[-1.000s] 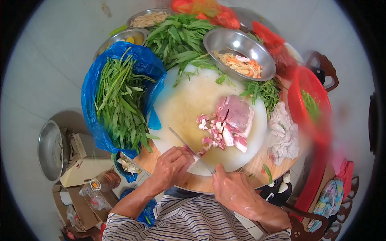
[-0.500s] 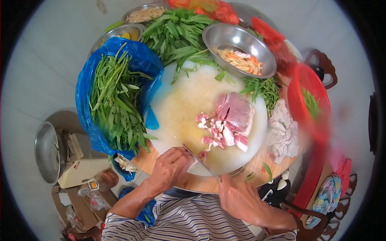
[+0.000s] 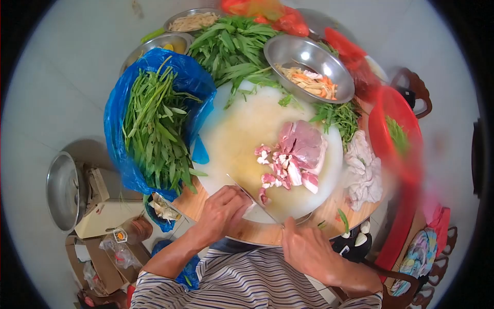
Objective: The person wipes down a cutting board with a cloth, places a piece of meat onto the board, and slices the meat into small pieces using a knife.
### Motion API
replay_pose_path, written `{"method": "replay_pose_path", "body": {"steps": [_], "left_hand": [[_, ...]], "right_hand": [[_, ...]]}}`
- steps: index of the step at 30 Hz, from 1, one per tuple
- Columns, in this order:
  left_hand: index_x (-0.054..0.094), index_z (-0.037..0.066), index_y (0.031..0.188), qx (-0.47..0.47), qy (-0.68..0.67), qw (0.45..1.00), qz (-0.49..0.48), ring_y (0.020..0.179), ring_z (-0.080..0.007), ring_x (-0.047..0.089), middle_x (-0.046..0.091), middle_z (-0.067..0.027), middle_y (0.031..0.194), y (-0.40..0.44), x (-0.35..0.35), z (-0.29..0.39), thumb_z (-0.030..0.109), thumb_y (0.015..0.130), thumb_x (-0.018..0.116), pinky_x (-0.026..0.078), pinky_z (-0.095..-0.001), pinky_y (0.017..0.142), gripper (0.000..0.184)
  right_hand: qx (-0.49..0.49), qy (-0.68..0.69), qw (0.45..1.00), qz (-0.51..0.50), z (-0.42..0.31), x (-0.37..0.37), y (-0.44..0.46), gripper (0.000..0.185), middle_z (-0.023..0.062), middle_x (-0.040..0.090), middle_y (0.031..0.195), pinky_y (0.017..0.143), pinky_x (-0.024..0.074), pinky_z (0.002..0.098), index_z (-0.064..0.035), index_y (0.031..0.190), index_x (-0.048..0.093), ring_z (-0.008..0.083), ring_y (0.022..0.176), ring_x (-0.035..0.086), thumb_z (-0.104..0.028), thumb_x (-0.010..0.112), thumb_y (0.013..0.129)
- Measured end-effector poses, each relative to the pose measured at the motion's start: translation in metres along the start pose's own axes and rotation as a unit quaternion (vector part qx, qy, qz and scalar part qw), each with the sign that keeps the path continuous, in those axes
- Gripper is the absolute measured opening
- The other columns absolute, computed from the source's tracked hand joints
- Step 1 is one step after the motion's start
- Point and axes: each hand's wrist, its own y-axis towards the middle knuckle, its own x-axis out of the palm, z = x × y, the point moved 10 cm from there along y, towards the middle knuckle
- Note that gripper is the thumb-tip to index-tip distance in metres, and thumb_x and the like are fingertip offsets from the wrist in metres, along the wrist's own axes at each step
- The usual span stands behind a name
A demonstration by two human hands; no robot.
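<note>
A knife (image 3: 260, 203) lies slantwise over the near edge of the round white cutting board (image 3: 226, 134). Its handle is wrapped in my right hand (image 3: 303, 246), which is closed at the table's front. My left hand (image 3: 224, 210), fingers bent and pressed together, holds a pale piece of meat (image 3: 250, 210) against the blade's left side; most of that piece is hidden under the fingers. Just beyond the blade are small cut bits of pink and white meat (image 3: 280, 175). Behind them sits a large chunk of raw meat (image 3: 303, 144).
Leafy greens fill a blue plastic bag (image 3: 114, 129) on the left, with more greens (image 3: 231, 44) at the back. A steel bowl (image 3: 278, 49) of shredded food overhangs the board. A crumpled cloth (image 3: 363, 170) and red basket (image 3: 414, 118) are at right.
The whole view has shifted slightly, so things sit a little farther right. Both hands keep nearly the same pose, with the knife tip still beside my left fingers.
</note>
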Motion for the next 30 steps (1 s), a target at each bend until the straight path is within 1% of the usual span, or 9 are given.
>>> {"method": "replay_pose_path", "body": {"steps": [3,5,8,15,18,20,24,26,30], "left_hand": [[0.073,0.002,0.098,0.002,-0.002,1.000,-0.003,0.092,-0.0321,0.069,0.069,-0.0101,0.094,0.000,0.002,0.001,-0.003,0.080,0.079,0.059,-0.0416,0.079,0.020],[0.073,0.002,0.098,-0.001,-0.001,1.000,0.000,0.092,-0.0318,0.069,0.069,-0.0096,0.093,0.002,0.002,0.004,-0.003,0.080,0.079,0.059,-0.0415,0.079,0.020],[0.072,0.003,0.097,-0.003,-0.002,1.000,0.004,0.092,-0.0316,0.069,0.069,-0.0094,0.092,0.003,0.001,0.006,-0.004,0.079,0.079,0.059,-0.0414,0.079,0.020],[0.073,0.004,0.098,-0.002,0.004,1.000,0.006,0.097,-0.0318,0.072,0.073,-0.0101,0.098,-0.001,0.002,0.000,-0.003,0.079,0.080,0.061,-0.0409,0.083,0.021],[0.074,0.004,0.099,-0.002,0.006,1.000,0.010,0.100,-0.0317,0.074,0.076,-0.0101,0.101,0.000,0.004,0.000,-0.002,0.079,0.082,0.062,-0.0406,0.086,0.023],[0.074,0.005,0.100,0.004,0.007,1.000,0.020,0.100,-0.0316,0.075,0.076,-0.0101,0.102,0.002,0.001,0.001,-0.002,0.079,0.082,0.062,-0.0405,0.086,0.024],[0.074,0.005,0.102,0.009,-0.008,0.999,0.038,0.099,-0.0308,0.075,0.077,-0.0095,0.101,-0.001,-0.001,0.000,0.000,0.080,0.083,0.062,-0.0403,0.085,0.024],[0.074,0.006,0.102,0.021,-0.002,0.999,0.044,0.099,-0.0306,0.075,0.077,-0.0093,0.100,-0.002,0.000,0.001,0.000,0.080,0.084,0.062,-0.0402,0.085,0.025],[0.074,0.005,0.099,0.004,0.002,0.999,0.036,0.098,-0.0307,0.075,0.076,-0.0088,0.098,-0.005,0.002,-0.003,0.000,0.079,0.084,0.061,-0.0405,0.084,0.023]], "right_hand": [[-0.019,0.006,1.000,0.022,-0.016,-0.006,0.023,0.021,0.0308,0.070,0.070,0.061,0.0619,0.0540,0.0117,0.105,0.056,0.0468,0.068,0.075,-0.003,0.060,0.090],[-0.051,0.003,0.994,0.094,-0.027,-0.010,0.040,0.022,0.0294,0.070,0.069,0.060,0.0623,0.0529,0.0123,0.105,0.057,0.0460,0.067,0.076,-0.002,0.061,0.089],[-0.067,0.002,0.990,0.124,-0.028,-0.012,0.044,0.020,0.0284,0.070,0.068,0.059,0.0626,0.0504,0.0113,0.103,0.058,0.0441,0.066,0.076,-0.002,0.061,0.089],[-0.013,-0.046,0.998,0.042,0.007,-0.012,0.000,0.015,0.0270,0.070,0.068,0.057,0.0617,0.0497,0.0089,0.101,0.057,0.0424,0.065,0.076,-0.003,0.060,0.092],[0.010,-0.032,0.995,0.089,0.013,-0.024,-0.005,0.012,0.0251,0.069,0.066,0.055,0.0599,0.0524,0.0063,0.099,0.056,0.0432,0.063,0.074,-0.005,0.059,0.095],[0.003,-0.022,0.986,0.167,0.011,-0.039,-0.006,0.012,0.0235,0.068,0.063,0.053,0.0580,0.0537,0.0043,0.097,0.055,0.0432,0.059,0.073,-0.007,0.059,0.098],[-0.012,0.029,0.986,0.165,0.002,-0.040,-0.007,0.013,0.0243,0.068,0.064,0.053,0.0580,0.0539,0.0056,0.097,0.054,0.0434,0.059,0.073,-0.007,0.059,0.098],[-0.003,0.031,0.995,0.092,0.007,-0.011,-0.003,0.019,0.0234,0.065,0.062,0.058,0.0534,0.0587,0.0048,0.103,0.053,0.0487,0.056,0.066,-0.013,0.059,0.103],[-0.024,0.042,0.995,0.083,0.006,0.007,0.008,0.018,0.0242,0.065,0.062,0.057,0.0540,0.0582,0.0058,0.101,0.053,0.0481,0.056,0.067,-0.011,0.059,0.101]]}}
